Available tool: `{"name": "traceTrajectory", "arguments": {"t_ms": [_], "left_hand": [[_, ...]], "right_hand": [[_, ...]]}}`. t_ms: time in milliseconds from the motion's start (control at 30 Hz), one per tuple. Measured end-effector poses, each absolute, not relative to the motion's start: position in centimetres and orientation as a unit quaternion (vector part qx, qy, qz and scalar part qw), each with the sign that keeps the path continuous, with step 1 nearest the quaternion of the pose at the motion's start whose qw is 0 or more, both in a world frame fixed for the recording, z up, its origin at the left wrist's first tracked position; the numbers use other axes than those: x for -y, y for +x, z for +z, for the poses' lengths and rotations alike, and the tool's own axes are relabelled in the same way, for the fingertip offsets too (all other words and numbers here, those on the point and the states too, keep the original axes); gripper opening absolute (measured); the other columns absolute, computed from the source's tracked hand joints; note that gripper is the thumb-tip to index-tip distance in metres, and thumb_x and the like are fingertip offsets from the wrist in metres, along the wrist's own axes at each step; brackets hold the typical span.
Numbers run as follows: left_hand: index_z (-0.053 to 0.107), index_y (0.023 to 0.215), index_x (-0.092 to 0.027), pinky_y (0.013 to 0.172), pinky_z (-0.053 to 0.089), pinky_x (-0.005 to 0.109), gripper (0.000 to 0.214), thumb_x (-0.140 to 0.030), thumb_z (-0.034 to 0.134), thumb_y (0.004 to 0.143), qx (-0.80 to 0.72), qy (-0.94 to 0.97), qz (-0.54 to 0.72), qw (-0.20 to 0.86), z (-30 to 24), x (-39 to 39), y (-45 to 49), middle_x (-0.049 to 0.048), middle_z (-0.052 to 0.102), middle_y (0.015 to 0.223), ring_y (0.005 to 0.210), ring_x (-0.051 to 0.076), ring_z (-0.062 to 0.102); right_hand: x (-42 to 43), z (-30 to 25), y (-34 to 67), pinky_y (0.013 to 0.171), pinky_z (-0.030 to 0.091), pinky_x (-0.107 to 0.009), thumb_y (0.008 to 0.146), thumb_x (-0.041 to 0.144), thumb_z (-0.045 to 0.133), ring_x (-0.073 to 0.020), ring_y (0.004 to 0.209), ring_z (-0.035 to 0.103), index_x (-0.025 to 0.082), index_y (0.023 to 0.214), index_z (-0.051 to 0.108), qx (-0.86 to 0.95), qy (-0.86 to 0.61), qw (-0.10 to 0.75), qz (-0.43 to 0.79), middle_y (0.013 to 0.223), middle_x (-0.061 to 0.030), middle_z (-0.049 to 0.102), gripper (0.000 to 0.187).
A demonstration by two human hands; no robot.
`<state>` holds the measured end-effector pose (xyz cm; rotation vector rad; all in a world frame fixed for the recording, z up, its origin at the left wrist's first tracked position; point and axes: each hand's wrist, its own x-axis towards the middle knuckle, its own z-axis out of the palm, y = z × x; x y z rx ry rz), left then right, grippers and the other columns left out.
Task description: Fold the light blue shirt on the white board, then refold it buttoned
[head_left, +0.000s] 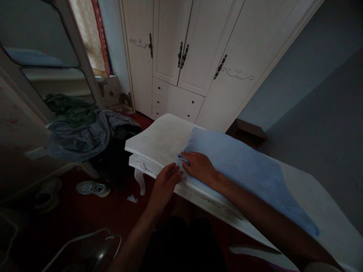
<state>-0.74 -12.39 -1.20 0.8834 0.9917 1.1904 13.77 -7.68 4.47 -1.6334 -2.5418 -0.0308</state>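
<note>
A light blue cloth (241,155) lies across the white desk (161,138), its left edge short of the desk's left end and its far edge along the back rim. The right hand (200,166) pinches a small folded bit of the cloth's left edge between thumb and fingers; the back of the hand covers part of that grip, and the right forearm hides much of the cloth's near side. The left hand (166,182) is just beside it at the desk's front edge, fingers curved towards the thumb; whether they close on the cloth cannot be told. The desk's right end runs out of view. Behind it, the wardrobe (181,56) is cut off at the top. At the left, a heap of grey and green clothes (82,132) covers most of whatever bears it, below a partly shown mirror (34,34). One pale shoe (92,188) shows on the red floor (119,211); another shoe (48,192) is nearly lost in shadow. At bottom left, a shiny object (98,255) is too dark to identify.
</note>
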Motion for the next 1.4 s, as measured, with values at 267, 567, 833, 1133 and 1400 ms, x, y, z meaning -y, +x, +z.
{"name": "traceTrajectory", "arguments": {"t_ms": [267, 567, 833, 1133, 1400], "left_hand": [[0.064, 0.102, -0.015, 0.095, 0.049, 0.038, 0.032, -0.039, 0.056, 0.083, -0.324, 0.402, 0.547, 0.659, 0.6, 10.8, 3.0, 0.0084, 0.071, 0.106, 0.104, 0.024, 0.064], [0.048, 0.122, -0.013, 0.094, 0.049, 0.036, 0.052, -0.044, 0.063, 0.083, -0.489, 0.345, 0.581, 0.552, 0.6, 9.2, 5.7, 0.0133, 0.064, 0.117, 0.108, 0.023, 0.062], [0.062, 0.117, -0.017, 0.101, 0.049, 0.044, 0.03, -0.031, 0.053, 0.091, -0.513, 0.489, 0.579, 0.403, 0.5, 8.6, 7.6, 0.0109, 0.069, 0.117, 0.109, 0.024, 0.065], [0.053, 0.132, -0.013, 0.111, 0.041, 0.047, 0.05, -0.007, 0.047, 0.083, -0.463, 0.758, 0.422, 0.18, 0.2, 9.6, 10.8, 0.0154, 0.053, 0.14, 0.135, 0.026, 0.045], [0.054, 0.13, -0.004, 0.112, 0.041, 0.043, 0.042, -0.012, 0.047, 0.09, -0.432, 0.835, 0.334, 0.073, 0.6, 10.5, 12.7, 0.0211, 0.056, 0.136, 0.131, 0.029, 0.049]], "right_hand": [[9.3, 5.0, 14.7, 0.087, 0.053, -0.034, 0.091, 0.026, 0.05, -0.0224, 0.095, 0.071, 0.021, 0.137, 0.053, 0.8, -0.582, 0.143, 0.039, 0.112, -0.0062, 0.073, 0.046], [8.7, 7.6, 18.2, 0.08, 0.058, -0.033, 0.085, 0.019, 0.048, -0.0165, 0.078, 0.072, 0.024, 0.133, 0.055, 0.788, -0.543, 0.244, 0.155, 0.103, -0.0022, 0.075, 0.048], [3.1, 9.2, 22.7, 0.056, 0.056, -0.025, 0.08, 0.018, 0.055, -0.0152, 0.064, 0.071, 0.014, 0.122, 0.054, 0.649, -0.58, 0.352, 0.345, 0.098, -0.0106, 0.075, 0.042], [-0.8, 9.9, 24.7, 0.05, 0.054, -0.021, 0.086, 0.025, 0.061, -0.0172, 0.077, 0.071, 0.014, 0.115, 0.059, 0.594, -0.679, 0.296, 0.315, 0.105, -0.013, 0.072, 0.031], [-4.3, 8.5, 23.9, 0.057, 0.056, -0.028, 0.085, 0.055, 0.06, -0.0255, 0.088, 0.071, 0.009, 0.117, 0.059, 0.637, -0.717, 0.125, 0.253, 0.116, -0.0191, 0.067, 0.055]]}}
